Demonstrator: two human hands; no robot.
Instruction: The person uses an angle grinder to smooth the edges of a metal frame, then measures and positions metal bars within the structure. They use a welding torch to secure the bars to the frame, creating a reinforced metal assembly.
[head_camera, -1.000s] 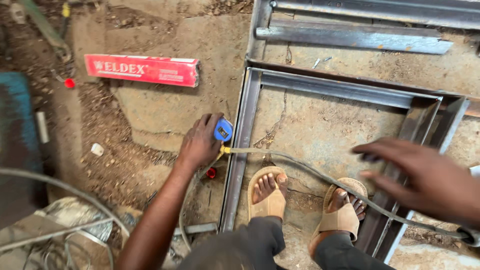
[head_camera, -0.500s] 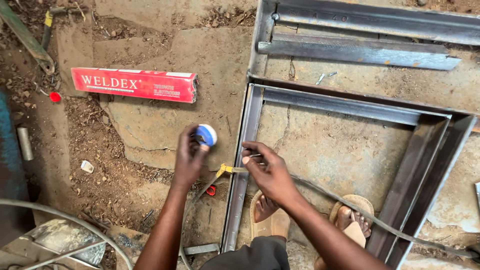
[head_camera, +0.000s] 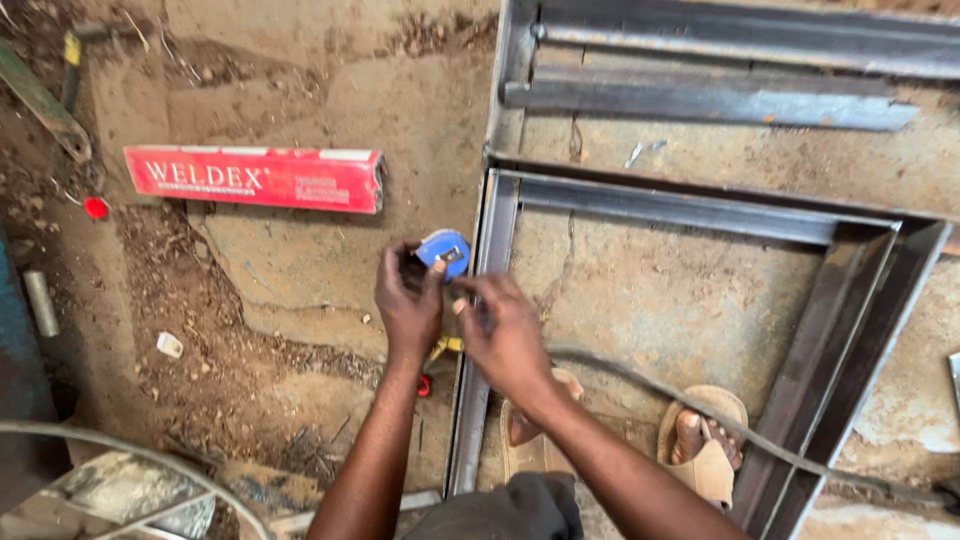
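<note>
Head: blue tape measure (head_camera: 444, 249) pinched in left hand (head_camera: 408, 303) fingers.

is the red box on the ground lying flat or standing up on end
Lying flat. The long red box rests lengthwise on the concrete floor, broad printed face up, apart from both hands.

Floor (head_camera: 330, 90): bare concrete, cracked, dusty tan. Left part crumbles into loose dirt and debris (head_camera: 200, 370). Daylight, even, soft shadows. Long red box (head_camera: 255, 178) lies flat at far left centre. Steel angle frame (head_camera: 850, 300) rests on the floor at right, corner mitred; loose steel bars (head_camera: 700, 100) beyond it, far right. Grey cable (head_camera: 740, 430) crosses the near right. Small red cap (head_camera: 96, 207) at left edge.
</note>
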